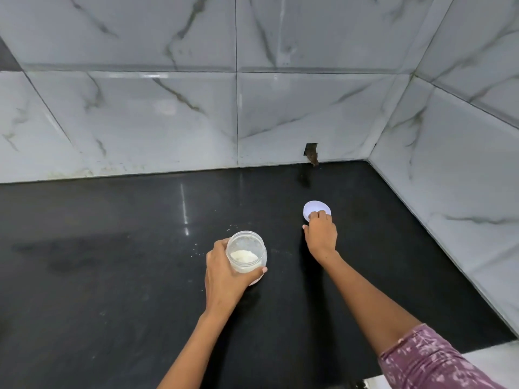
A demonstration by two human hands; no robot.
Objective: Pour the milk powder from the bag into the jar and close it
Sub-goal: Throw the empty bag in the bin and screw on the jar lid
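Observation:
A clear plastic jar (247, 248) stands upright on the black countertop (112, 276), uncapped, with white milk powder in its bottom. My left hand (224, 273) wraps around its left and front side. A white round lid (316, 208) lies on the counter to the right and farther back. The fingertips of my right hand (321, 233) rest on the lid's near edge, pinching it. No bag is in view.
A few specks of spilled powder (196, 249) dot the counter left of the jar. Marble-tiled walls (168, 122) meet in a corner at the back right. A small dark hole (311, 154) sits in the wall base. The counter's front edge shows at lower right.

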